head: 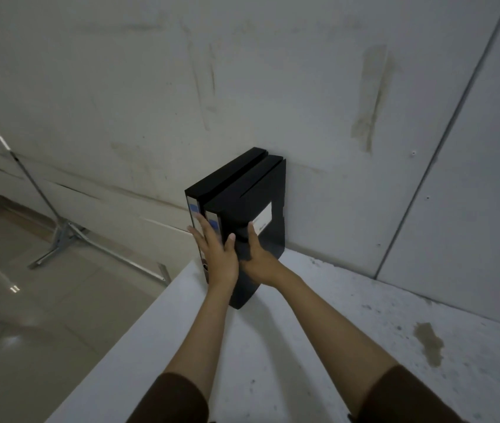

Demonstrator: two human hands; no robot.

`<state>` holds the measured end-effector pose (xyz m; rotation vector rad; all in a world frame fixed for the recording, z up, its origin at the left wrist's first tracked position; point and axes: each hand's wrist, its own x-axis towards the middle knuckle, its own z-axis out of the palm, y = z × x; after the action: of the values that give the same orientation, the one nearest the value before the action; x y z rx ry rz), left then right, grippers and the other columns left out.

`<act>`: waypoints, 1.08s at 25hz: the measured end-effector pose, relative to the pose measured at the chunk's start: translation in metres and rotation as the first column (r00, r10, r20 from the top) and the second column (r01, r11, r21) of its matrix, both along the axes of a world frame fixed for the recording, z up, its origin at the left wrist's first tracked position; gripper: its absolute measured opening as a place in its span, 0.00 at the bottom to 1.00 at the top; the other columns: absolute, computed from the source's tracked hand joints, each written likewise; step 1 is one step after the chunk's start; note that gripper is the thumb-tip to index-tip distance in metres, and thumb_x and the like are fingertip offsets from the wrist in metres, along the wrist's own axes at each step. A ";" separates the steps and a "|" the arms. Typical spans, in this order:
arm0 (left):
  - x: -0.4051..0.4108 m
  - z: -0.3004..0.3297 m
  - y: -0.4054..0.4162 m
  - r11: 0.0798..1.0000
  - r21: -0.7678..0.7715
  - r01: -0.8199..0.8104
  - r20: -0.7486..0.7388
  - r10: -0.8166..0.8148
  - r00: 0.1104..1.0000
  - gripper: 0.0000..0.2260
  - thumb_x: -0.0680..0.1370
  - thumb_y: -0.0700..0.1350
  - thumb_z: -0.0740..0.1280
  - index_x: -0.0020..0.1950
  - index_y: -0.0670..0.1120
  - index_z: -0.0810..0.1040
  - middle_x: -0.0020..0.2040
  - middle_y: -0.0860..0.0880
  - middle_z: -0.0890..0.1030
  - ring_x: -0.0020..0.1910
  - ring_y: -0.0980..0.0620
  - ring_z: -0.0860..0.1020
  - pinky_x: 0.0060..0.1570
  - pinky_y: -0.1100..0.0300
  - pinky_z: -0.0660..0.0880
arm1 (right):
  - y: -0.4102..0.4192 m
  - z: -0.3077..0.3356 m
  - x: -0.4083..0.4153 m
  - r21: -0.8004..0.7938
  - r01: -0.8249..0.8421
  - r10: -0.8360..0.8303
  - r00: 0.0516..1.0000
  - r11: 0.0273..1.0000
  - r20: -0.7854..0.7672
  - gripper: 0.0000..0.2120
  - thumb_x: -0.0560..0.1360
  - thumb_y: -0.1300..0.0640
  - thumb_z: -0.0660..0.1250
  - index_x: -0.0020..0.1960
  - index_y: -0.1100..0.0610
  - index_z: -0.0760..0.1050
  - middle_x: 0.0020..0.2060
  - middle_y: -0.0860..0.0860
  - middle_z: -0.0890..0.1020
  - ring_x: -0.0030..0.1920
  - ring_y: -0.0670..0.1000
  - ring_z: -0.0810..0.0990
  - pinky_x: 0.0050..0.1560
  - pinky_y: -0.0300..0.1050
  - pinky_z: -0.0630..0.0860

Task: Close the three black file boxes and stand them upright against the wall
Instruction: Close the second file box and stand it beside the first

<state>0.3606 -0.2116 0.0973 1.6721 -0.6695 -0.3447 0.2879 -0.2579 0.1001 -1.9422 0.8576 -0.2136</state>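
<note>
1. The wall [242, 71] and white table [303, 331] meet at the back; the boxes [242, 215] stand there, at the table's left corner.
2. I can make out two closed black boxes upright, side by side, far ends at the wall. A third I cannot pick out, so perhaps one is left.
3. The left hand [215, 251] lies flat and open on the spines; the right hand [258, 257] presses the right box's side, gripping nothing. This looks like a final squaring-up.

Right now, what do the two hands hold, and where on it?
Both press the upright black file boxes: left hand flat on the spines, right hand on the outer box's side.
</note>
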 end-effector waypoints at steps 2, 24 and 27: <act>0.001 0.003 -0.010 1.000 0.007 0.017 -0.036 -0.017 0.999 0.34 0.80 0.38 0.57 0.75 0.50 0.36 0.78 0.45 0.37 0.77 0.49 0.40 0.73 0.55 0.46 | -0.006 0.000 0.007 0.044 0.006 -0.007 1.000 0.999 0.027 0.40 0.77 0.61 0.57 0.72 0.46 0.29 0.71 0.62 0.64 0.39 0.48 0.74 0.38 0.39 0.70; -0.013 0.007 0.002 0.980 0.200 0.000 -0.059 0.012 0.998 0.35 0.77 0.40 0.61 0.76 0.45 0.40 0.78 0.45 0.41 0.77 0.44 0.45 0.75 0.52 0.46 | -0.002 0.009 -0.018 -0.034 0.003 -0.001 0.998 0.999 0.062 0.33 0.77 0.62 0.58 0.75 0.57 0.43 0.76 0.55 0.52 0.75 0.54 0.54 0.73 0.46 0.55; -0.035 0.012 0.015 0.975 0.217 0.044 -0.068 -0.029 0.997 0.33 0.77 0.40 0.60 0.77 0.44 0.45 0.78 0.44 0.43 0.77 0.43 0.48 0.74 0.50 0.51 | 0.009 0.018 -0.039 -0.060 0.016 -0.015 1.000 0.998 0.023 0.31 0.77 0.61 0.58 0.75 0.58 0.47 0.75 0.56 0.54 0.75 0.55 0.55 0.73 0.46 0.56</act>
<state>0.3251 -0.1969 0.1088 1.8505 -0.6327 -0.5117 0.2492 -0.2486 0.1181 -1.9856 0.8602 -0.2726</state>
